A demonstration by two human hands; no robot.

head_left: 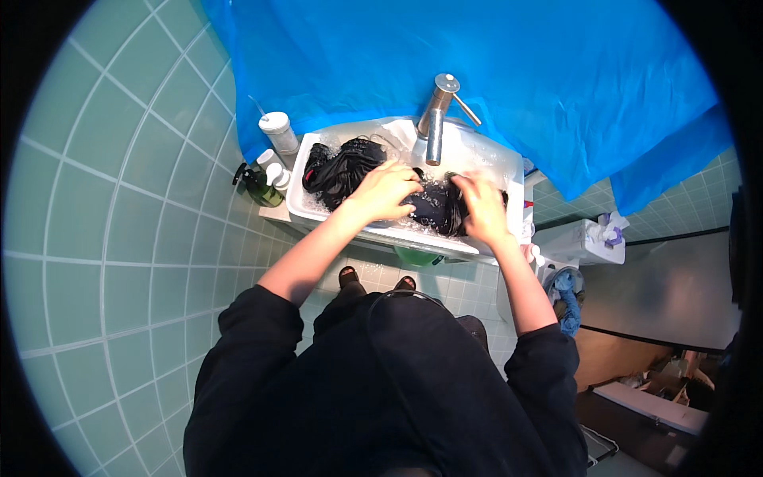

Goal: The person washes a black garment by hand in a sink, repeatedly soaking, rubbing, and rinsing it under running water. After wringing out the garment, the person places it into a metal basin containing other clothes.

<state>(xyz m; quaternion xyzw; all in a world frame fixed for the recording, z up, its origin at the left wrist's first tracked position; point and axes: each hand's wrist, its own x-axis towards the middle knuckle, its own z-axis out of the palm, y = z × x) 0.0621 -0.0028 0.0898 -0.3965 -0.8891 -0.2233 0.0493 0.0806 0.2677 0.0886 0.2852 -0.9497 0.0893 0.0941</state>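
A white sink (296,200) holds soapy water and wet black clothing (346,173). My left hand (387,189) is over the middle of the basin, palm down, fingers apart, beside the bunched garment on the left. Over the right half is my right hand (484,207), slightly blurred, with its fingers bent at a dark wet cloth (438,206). Whether those fingers grip the cloth cannot be made out. Bubbles and foam lie around the fabric between both hands. The metal faucet (434,137) stands at the back of the basin, its spout between my hands.
Left of the sink stand a green pump bottle (262,189), a white pump bottle (278,176) and a white lidded container (280,131). Blue plastic sheeting (381,59) hangs behind the faucet. A green basin (417,256) is below; blue cloth (566,298) lies at right.
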